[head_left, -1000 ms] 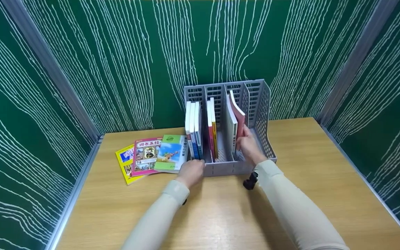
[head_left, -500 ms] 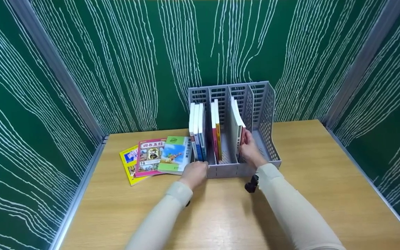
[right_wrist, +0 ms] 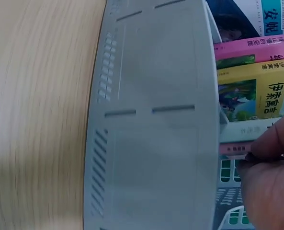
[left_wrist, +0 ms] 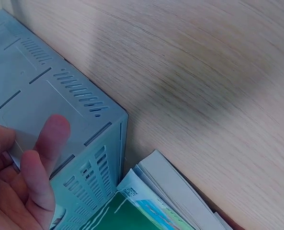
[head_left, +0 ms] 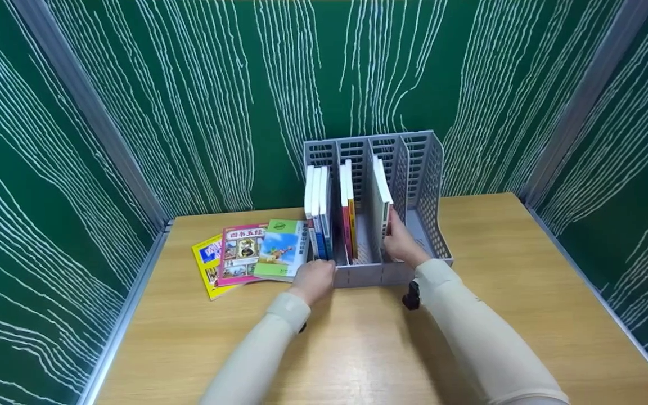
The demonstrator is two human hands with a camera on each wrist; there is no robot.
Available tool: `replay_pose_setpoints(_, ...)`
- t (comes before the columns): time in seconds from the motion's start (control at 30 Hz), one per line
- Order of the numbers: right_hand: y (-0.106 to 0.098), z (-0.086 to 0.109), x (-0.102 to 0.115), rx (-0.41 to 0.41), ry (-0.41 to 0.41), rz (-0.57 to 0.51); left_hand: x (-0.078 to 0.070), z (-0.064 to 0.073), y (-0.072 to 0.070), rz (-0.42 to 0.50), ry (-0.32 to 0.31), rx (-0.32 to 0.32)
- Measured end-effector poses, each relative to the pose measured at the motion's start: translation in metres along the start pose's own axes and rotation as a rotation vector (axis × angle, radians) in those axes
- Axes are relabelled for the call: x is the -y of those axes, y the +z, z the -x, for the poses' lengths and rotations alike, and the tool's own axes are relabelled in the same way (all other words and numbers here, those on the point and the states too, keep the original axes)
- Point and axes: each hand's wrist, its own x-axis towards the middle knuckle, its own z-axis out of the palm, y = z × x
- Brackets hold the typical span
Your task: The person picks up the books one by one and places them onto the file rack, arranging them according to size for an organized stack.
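Note:
A grey four-slot file rack stands on the table with books upright in it. My left hand holds its front left corner; in the left wrist view, fingertips lie against the rack's wall. My right hand reaches into the third slot and pinches a thin pink book by its spine, which is next to a pale green book. A yellow book and a pink-spined book fill the second slot. Several books stand in the first.
Left of the rack, a green book, a magenta comic book and a yellow book lie overlapping on the wooden table. Green walls with white lines enclose the table's back and sides.
The pink book, earlier leaning away from the pale green book, has gone lower and now stands flush beside it. My right hand moved with it; my left hand kept its hold on the rack.

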Motion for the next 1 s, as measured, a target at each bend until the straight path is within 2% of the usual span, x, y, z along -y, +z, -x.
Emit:
replay_pose_setpoints(0.27, -0.01, 0.004, 0.006, -0.009, -0.088, 0.079, 0.003, -0.003, 0.001, 0.009, -0.025, 0.062)
replay_pose_setpoints(0.47, -0.019, 0.014, 0.009, -0.049, -0.033, 0.16, 0.009, 0.005, -0.002, 0.003, 0.025, 0.056)
replay_pose_setpoints(0.57, -0.026, 0.019, 0.007, -0.077, -0.011, 0.197, 0.015, 0.012, -0.005, 0.009, 0.071, -0.002)
replay_pose_setpoints(0.77, -0.036, 0.033, 0.001, -0.101, -0.061, 0.263, 0.037, 0.028, -0.013, 0.002, 0.2, -0.205)
replay_pose_setpoints(0.83, -0.037, 0.038, 0.0, -0.111, -0.076, 0.299, 0.047, 0.032, -0.014, 0.003, 0.225, -0.264)
replay_pose_setpoints(0.9, -0.038, 0.043, -0.002, -0.128, -0.099, 0.34, 0.057, 0.036, -0.015, 0.001, 0.222, -0.302)
replay_pose_setpoints(1.0, -0.037, 0.051, -0.006, -0.142, -0.112, 0.383, 0.071, 0.041, -0.018, 0.012, 0.158, -0.302)
